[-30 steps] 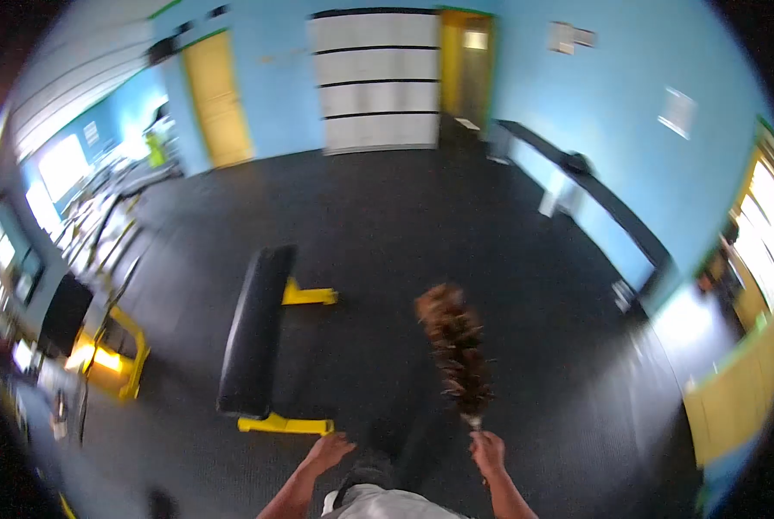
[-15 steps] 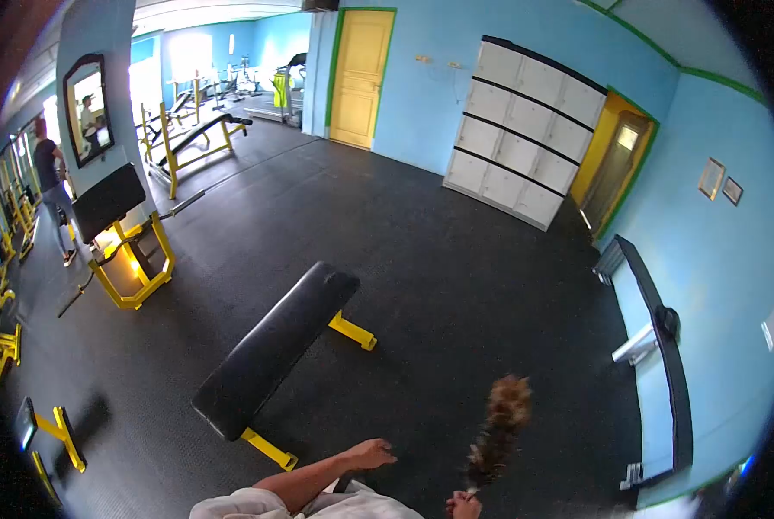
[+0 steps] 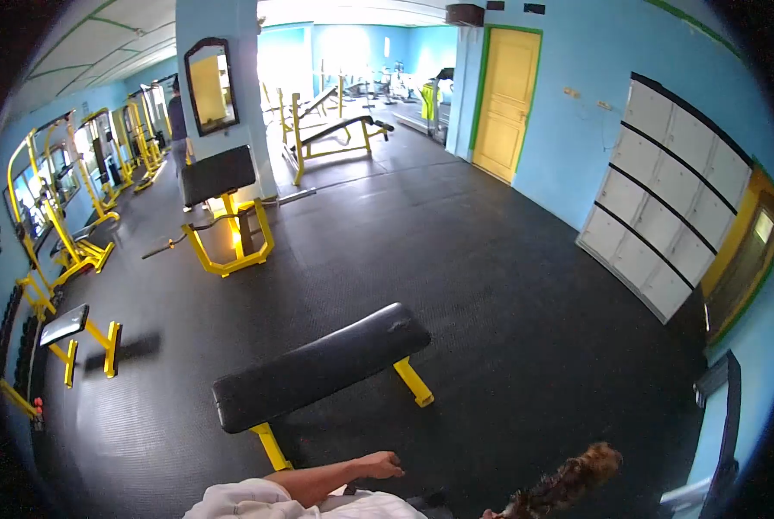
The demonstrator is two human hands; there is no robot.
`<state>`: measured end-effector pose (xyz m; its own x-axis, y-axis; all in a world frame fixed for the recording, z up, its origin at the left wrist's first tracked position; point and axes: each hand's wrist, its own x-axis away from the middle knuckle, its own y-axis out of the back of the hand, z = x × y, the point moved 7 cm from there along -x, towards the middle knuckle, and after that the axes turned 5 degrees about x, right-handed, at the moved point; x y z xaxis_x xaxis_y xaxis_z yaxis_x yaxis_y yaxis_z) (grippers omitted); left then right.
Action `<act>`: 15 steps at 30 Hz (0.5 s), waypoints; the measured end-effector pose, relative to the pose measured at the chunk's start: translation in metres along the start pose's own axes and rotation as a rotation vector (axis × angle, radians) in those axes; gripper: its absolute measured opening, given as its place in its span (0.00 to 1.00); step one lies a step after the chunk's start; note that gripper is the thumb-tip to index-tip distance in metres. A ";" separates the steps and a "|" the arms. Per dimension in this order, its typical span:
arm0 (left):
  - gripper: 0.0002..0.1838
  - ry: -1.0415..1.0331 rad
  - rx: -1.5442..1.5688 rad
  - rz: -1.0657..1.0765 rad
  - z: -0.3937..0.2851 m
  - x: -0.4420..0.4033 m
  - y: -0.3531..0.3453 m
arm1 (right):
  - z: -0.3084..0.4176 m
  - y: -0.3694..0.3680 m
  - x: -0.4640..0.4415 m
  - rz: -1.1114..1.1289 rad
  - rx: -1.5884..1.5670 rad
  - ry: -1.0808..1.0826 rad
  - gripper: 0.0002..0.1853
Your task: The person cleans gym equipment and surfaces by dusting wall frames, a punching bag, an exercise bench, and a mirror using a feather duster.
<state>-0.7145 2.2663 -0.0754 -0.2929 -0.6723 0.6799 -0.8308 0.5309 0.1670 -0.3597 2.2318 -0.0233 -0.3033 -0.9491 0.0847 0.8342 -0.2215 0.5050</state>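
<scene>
My left hand point(image 3: 380, 464) is held out in front of my body near the bottom of the view, below the flat bench. It holds nothing, and its fingers are loosely bent and relaxed. At the bottom edge only a sliver of my right hand point(image 3: 491, 515) shows, at the handle end of a brown feather duster point(image 3: 568, 480). The duster points up and to the right over the dark floor. The black padded flat bench point(image 3: 322, 370) with yellow legs stands just ahead of me.
A yellow preacher curl bench point(image 3: 224, 216) with a bar stands ahead-left, near a pillar with a mirror point(image 3: 212, 86). A small bench point(image 3: 65, 325) is at left. White lockers point(image 3: 664, 199) line the right wall. A person point(image 3: 177, 121) stands behind the pillar's left side.
My view has turned left, so the room has shifted right in the picture. The duster has tipped further to the right and lower, and my right hand has mostly left the view.
</scene>
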 end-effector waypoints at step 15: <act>0.35 0.011 0.308 -0.300 -0.136 -0.195 0.099 | 0.062 -0.105 -0.370 0.449 0.144 -0.137 0.18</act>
<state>-0.6755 2.5200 -0.0940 -0.0136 -0.7671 0.6413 -0.9815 0.1327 0.1380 -0.3638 2.6198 -0.0548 0.0064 -0.9034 0.4287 0.8270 0.2458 0.5056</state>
